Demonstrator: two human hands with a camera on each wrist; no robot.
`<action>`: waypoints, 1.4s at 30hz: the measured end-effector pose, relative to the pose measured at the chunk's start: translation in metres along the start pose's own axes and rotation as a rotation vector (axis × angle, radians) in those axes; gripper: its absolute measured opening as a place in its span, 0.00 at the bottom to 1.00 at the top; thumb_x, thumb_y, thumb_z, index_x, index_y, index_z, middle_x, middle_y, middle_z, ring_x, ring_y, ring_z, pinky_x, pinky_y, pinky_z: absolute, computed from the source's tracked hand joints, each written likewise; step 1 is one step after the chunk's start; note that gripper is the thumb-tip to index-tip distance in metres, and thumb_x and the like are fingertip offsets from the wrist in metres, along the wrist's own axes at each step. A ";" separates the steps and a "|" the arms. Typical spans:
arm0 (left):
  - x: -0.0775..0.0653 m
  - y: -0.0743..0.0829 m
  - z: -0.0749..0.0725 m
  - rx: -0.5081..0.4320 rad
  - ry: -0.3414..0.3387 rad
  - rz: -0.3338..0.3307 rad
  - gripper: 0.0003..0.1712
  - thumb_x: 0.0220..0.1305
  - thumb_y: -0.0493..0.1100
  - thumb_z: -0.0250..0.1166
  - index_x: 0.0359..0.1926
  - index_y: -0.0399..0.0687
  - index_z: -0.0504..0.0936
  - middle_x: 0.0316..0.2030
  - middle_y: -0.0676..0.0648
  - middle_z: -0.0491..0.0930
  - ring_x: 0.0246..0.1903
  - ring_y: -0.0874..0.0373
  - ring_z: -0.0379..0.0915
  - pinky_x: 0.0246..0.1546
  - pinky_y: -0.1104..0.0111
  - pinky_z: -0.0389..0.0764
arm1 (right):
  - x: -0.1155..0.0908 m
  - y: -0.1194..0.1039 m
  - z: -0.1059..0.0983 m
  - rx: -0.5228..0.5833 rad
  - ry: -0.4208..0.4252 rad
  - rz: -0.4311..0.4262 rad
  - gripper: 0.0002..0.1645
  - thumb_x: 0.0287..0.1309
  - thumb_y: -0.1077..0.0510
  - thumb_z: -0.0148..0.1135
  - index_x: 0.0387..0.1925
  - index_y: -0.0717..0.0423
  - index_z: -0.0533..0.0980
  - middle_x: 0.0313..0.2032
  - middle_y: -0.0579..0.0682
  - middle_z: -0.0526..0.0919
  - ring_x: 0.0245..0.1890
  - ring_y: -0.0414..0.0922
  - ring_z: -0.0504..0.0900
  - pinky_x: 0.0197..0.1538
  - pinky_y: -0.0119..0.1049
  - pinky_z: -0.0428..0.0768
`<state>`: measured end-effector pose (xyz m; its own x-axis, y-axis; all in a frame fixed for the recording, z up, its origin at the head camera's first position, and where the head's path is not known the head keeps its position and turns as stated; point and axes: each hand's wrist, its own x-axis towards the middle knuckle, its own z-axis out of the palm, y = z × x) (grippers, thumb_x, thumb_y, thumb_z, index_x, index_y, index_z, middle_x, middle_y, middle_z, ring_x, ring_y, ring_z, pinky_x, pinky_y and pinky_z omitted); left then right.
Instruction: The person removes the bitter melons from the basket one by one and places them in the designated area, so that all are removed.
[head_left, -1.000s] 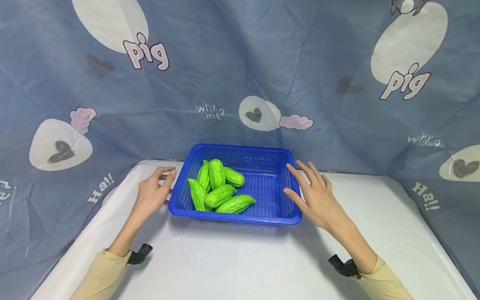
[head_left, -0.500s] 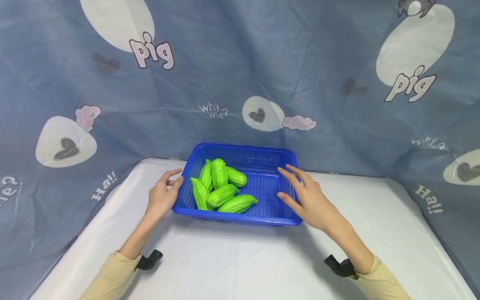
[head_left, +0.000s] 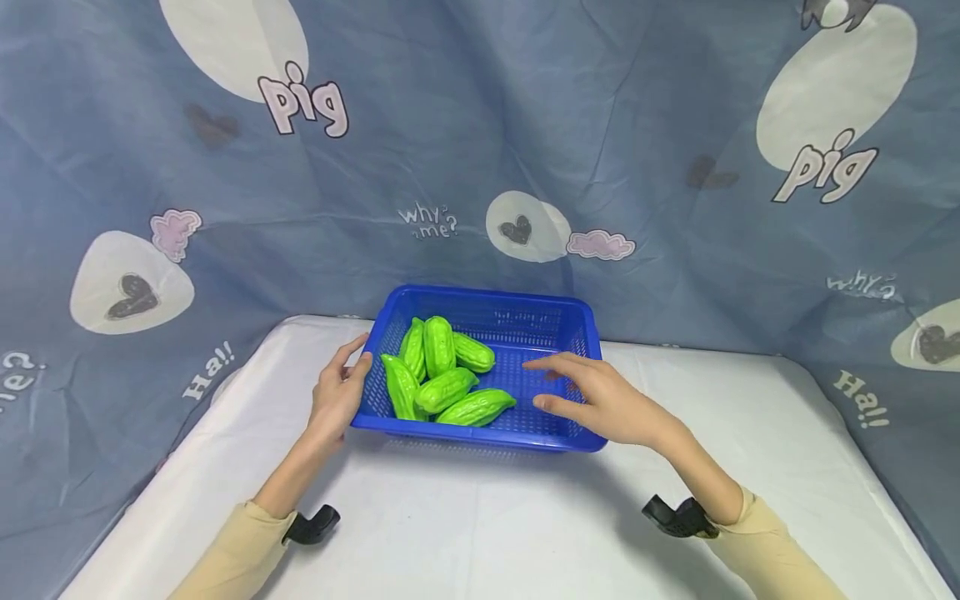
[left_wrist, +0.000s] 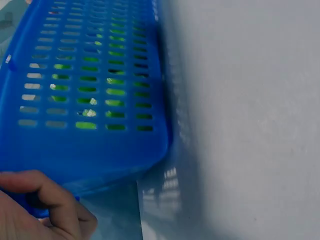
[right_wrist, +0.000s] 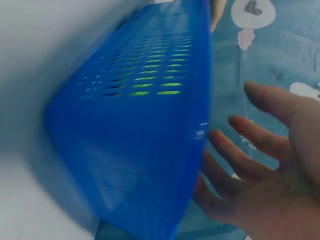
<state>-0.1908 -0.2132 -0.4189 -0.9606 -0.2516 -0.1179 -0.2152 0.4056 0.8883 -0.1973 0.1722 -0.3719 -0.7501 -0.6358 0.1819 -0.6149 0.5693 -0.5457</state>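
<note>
A blue plastic basket [head_left: 480, 440] with slotted walls sits on the white table, holding several green bitter gourds [head_left: 442, 390] bunched in its left half. At its left rim, my left hand [head_left: 337, 396] grips the edge, thumb at the top and fingers along the outside; the left wrist view shows curled fingers by the basket's corner. My right hand [head_left: 600, 400] hovers over the right half of the basket, thumb and fingers spread apart and pointing left toward the gourds. Nothing lies between its fingers. In the right wrist view, the right hand's fingers extend beyond the basket's rim [right_wrist: 202, 115].
A white cloth [head_left: 465, 533] covers the table under the basket. Close behind it hangs a blue-grey printed curtain [head_left: 450, 167], which also runs along both sides. Each wrist carries a black camera mount [head_left: 313, 525].
My right hand has moved left from beside the right rim to over the basket's inside. My left hand has come in from slightly apart onto the left rim. The gourds lie unchanged.
</note>
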 end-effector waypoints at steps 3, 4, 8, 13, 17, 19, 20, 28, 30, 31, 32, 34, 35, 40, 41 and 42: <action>0.000 -0.001 0.001 0.007 0.020 0.019 0.31 0.86 0.59 0.49 0.83 0.67 0.64 0.51 0.41 0.81 0.38 0.59 0.74 0.39 0.67 0.76 | 0.010 -0.004 -0.005 0.097 -0.082 -0.012 0.27 0.76 0.45 0.66 0.72 0.44 0.77 0.68 0.45 0.84 0.62 0.48 0.87 0.62 0.53 0.86; 0.000 -0.001 0.001 0.002 0.024 0.023 0.31 0.86 0.59 0.49 0.83 0.67 0.64 0.50 0.41 0.81 0.38 0.59 0.74 0.39 0.67 0.75 | 0.014 -0.006 -0.007 0.118 -0.104 -0.018 0.27 0.76 0.46 0.66 0.71 0.45 0.78 0.67 0.45 0.84 0.62 0.48 0.88 0.62 0.51 0.86; 0.000 -0.003 0.003 -0.049 0.022 0.015 0.31 0.86 0.61 0.49 0.83 0.69 0.64 0.50 0.41 0.82 0.39 0.60 0.74 0.40 0.68 0.76 | 0.027 -0.010 -0.010 0.167 -0.170 -0.028 0.25 0.77 0.47 0.65 0.70 0.48 0.78 0.65 0.47 0.86 0.60 0.48 0.89 0.60 0.46 0.88; -0.002 -0.004 0.006 -0.085 0.036 0.008 0.31 0.85 0.63 0.48 0.83 0.69 0.65 0.49 0.41 0.82 0.39 0.62 0.74 0.40 0.69 0.76 | 0.041 -0.014 -0.009 0.150 -0.236 -0.040 0.25 0.79 0.48 0.62 0.70 0.50 0.79 0.64 0.48 0.87 0.58 0.47 0.90 0.60 0.39 0.88; -0.002 -0.005 0.008 -0.094 0.036 0.000 0.31 0.85 0.63 0.49 0.83 0.70 0.65 0.54 0.39 0.82 0.42 0.60 0.73 0.42 0.67 0.75 | 0.052 -0.015 -0.007 0.136 -0.295 -0.046 0.24 0.79 0.48 0.62 0.69 0.50 0.79 0.65 0.49 0.86 0.57 0.47 0.90 0.61 0.38 0.87; -0.002 -0.006 0.009 -0.102 0.037 -0.003 0.31 0.85 0.64 0.50 0.83 0.71 0.65 0.58 0.37 0.81 0.44 0.59 0.73 0.44 0.67 0.74 | 0.057 -0.015 -0.006 0.135 -0.322 -0.052 0.24 0.78 0.49 0.63 0.69 0.51 0.79 0.66 0.50 0.86 0.58 0.47 0.90 0.63 0.41 0.86; -0.001 -0.006 0.009 -0.105 0.039 -0.003 0.31 0.85 0.64 0.50 0.83 0.71 0.65 0.59 0.36 0.81 0.45 0.58 0.73 0.45 0.66 0.74 | 0.060 -0.015 -0.006 0.136 -0.334 -0.049 0.23 0.78 0.49 0.63 0.68 0.51 0.80 0.66 0.50 0.86 0.59 0.48 0.90 0.63 0.43 0.86; 0.001 -0.006 0.011 -0.121 0.101 0.011 0.28 0.84 0.61 0.54 0.80 0.70 0.71 0.41 0.48 0.80 0.38 0.58 0.71 0.39 0.68 0.72 | 0.087 -0.012 -0.009 0.164 -0.407 -0.011 0.25 0.79 0.49 0.62 0.70 0.51 0.78 0.68 0.53 0.84 0.65 0.51 0.87 0.66 0.46 0.84; 0.000 -0.006 0.011 -0.121 0.102 0.011 0.28 0.84 0.61 0.53 0.80 0.70 0.70 0.44 0.46 0.81 0.40 0.58 0.71 0.41 0.67 0.72 | 0.093 -0.011 -0.007 0.185 -0.444 0.001 0.26 0.78 0.49 0.63 0.70 0.54 0.78 0.68 0.56 0.84 0.65 0.52 0.87 0.66 0.46 0.85; 0.000 -0.006 0.011 -0.121 0.101 0.011 0.28 0.84 0.61 0.53 0.80 0.71 0.70 0.46 0.45 0.82 0.41 0.58 0.71 0.42 0.67 0.72 | 0.096 -0.010 -0.006 0.195 -0.465 0.008 0.26 0.78 0.50 0.63 0.70 0.55 0.78 0.68 0.57 0.84 0.65 0.51 0.87 0.66 0.45 0.84; 0.000 -0.006 0.011 -0.119 0.102 0.011 0.28 0.84 0.61 0.53 0.80 0.71 0.70 0.48 0.44 0.82 0.42 0.58 0.71 0.43 0.66 0.71 | 0.099 -0.009 -0.004 0.201 -0.487 0.016 0.26 0.78 0.50 0.64 0.70 0.55 0.78 0.68 0.57 0.84 0.64 0.50 0.87 0.67 0.44 0.84; 0.000 -0.006 0.011 -0.115 0.103 0.009 0.29 0.84 0.62 0.53 0.80 0.71 0.70 0.51 0.41 0.83 0.42 0.57 0.71 0.43 0.66 0.71 | 0.105 -0.007 0.000 0.203 -0.530 0.026 0.26 0.77 0.50 0.65 0.69 0.56 0.79 0.66 0.56 0.85 0.63 0.48 0.88 0.67 0.42 0.84; 0.000 -0.005 0.011 -0.112 0.105 0.008 0.28 0.84 0.62 0.53 0.80 0.71 0.70 0.52 0.41 0.83 0.42 0.57 0.71 0.43 0.66 0.71 | 0.109 -0.006 0.002 0.203 -0.552 0.032 0.26 0.77 0.50 0.65 0.69 0.57 0.79 0.66 0.55 0.86 0.63 0.47 0.88 0.67 0.41 0.84; -0.001 -0.005 0.011 -0.102 0.116 0.005 0.28 0.84 0.62 0.54 0.79 0.71 0.71 0.49 0.42 0.84 0.38 0.59 0.71 0.38 0.67 0.71 | 0.124 -0.002 0.008 0.199 -0.636 0.071 0.22 0.77 0.52 0.65 0.65 0.58 0.81 0.62 0.53 0.87 0.60 0.47 0.86 0.63 0.42 0.84; -0.001 -0.005 0.011 -0.100 0.119 0.006 0.28 0.84 0.62 0.54 0.79 0.71 0.71 0.49 0.42 0.84 0.38 0.59 0.71 0.38 0.68 0.71 | 0.127 -0.002 0.009 0.203 -0.652 0.089 0.22 0.78 0.52 0.64 0.64 0.58 0.82 0.61 0.53 0.88 0.59 0.48 0.85 0.62 0.44 0.84; -0.001 -0.005 0.011 -0.099 0.122 0.007 0.28 0.84 0.62 0.54 0.79 0.71 0.72 0.49 0.42 0.85 0.37 0.60 0.71 0.37 0.68 0.71 | 0.130 -0.001 0.010 0.209 -0.669 0.109 0.21 0.78 0.53 0.64 0.63 0.58 0.82 0.61 0.53 0.88 0.57 0.50 0.84 0.60 0.46 0.83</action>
<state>-0.1907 -0.2055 -0.4285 -0.9323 -0.3562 -0.0624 -0.1847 0.3207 0.9290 -0.2914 0.0840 -0.3555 -0.4533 -0.8025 -0.3879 -0.4347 0.5789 -0.6898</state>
